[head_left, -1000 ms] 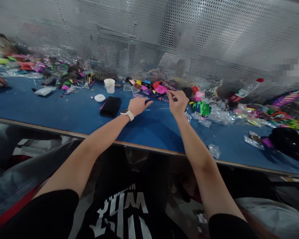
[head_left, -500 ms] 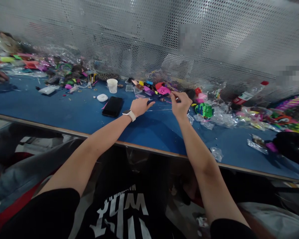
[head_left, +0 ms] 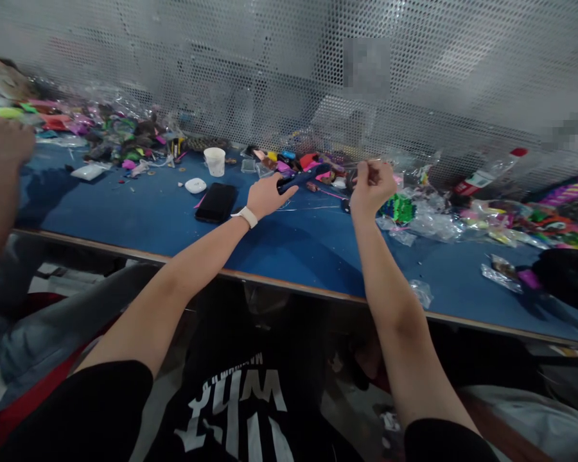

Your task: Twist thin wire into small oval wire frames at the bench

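Observation:
My left hand (head_left: 264, 196), with a pale watch strap at the wrist, reaches over the blue table. Between its thumb and fingers is a long dark blue piece that looks like soft cloth (head_left: 311, 174), pointing right toward the pile. Farther right my right hand (head_left: 373, 185) is raised with its fingers pinched together. Whatever it pinches is too small to make out. A fine pale thread (head_left: 313, 208) lies across the tabletop between my hands. By my left wrist rest a black phone (head_left: 216, 203) and a white earbud case (head_left: 195, 185).
A paper cup (head_left: 214, 162) stands behind the phone. Colourful plush bits and plastic bags line the mesh wall, with a green sequined piece (head_left: 399, 208) by my right hand. A bottle (head_left: 486, 176) leans at the right. Another person's hand (head_left: 2, 144) enters at far left.
My right hand has moved right and slightly up, away from my left. The dark blue piece now stretches out farther from my left hand. The other person's hand has come closer.

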The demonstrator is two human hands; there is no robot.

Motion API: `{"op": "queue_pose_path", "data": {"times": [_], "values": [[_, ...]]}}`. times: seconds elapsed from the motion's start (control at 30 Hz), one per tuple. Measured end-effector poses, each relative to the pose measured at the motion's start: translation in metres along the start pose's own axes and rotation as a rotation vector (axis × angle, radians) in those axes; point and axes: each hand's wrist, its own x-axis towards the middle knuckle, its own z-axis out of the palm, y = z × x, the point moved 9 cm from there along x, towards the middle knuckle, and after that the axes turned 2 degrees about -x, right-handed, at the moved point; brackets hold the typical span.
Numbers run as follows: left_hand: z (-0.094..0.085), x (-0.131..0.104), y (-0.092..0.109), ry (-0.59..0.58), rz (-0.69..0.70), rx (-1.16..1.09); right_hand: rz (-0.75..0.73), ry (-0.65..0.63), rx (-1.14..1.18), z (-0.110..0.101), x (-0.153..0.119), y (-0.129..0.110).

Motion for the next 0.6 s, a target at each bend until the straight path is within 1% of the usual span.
{"op": "queue_pose_path", "data": {"times": [0.07,0.13,0.2,0.3,0.4,0.5,0.6], "values": [[-0.008,0.002,-0.003,0.031,-0.017,-0.016,0.014,0.021,0.020,-0.005,0.004,0.007],[-0.020,0.004,-0.006,0.078,-0.034,-0.019,0.065,-0.001,0.058,-0.007,0.006,0.016],[-0.036,0.006,-0.012,0.134,-0.052,0.003,0.110,-0.046,0.072,-0.004,0.004,0.024],[-0.063,0.006,-0.025,0.206,-0.098,0.072,0.103,-0.089,0.004,0.004,-0.004,0.029],[-0.088,0.005,-0.043,0.259,-0.167,0.156,0.057,-0.122,-0.059,0.015,-0.013,0.025],[-0.111,-0.003,-0.062,0.309,-0.267,0.248,0.042,-0.179,-0.058,0.025,-0.018,0.018],[-0.126,-0.023,-0.079,0.272,-0.311,0.315,0.044,-0.198,-0.043,0.025,-0.018,0.011]]}}
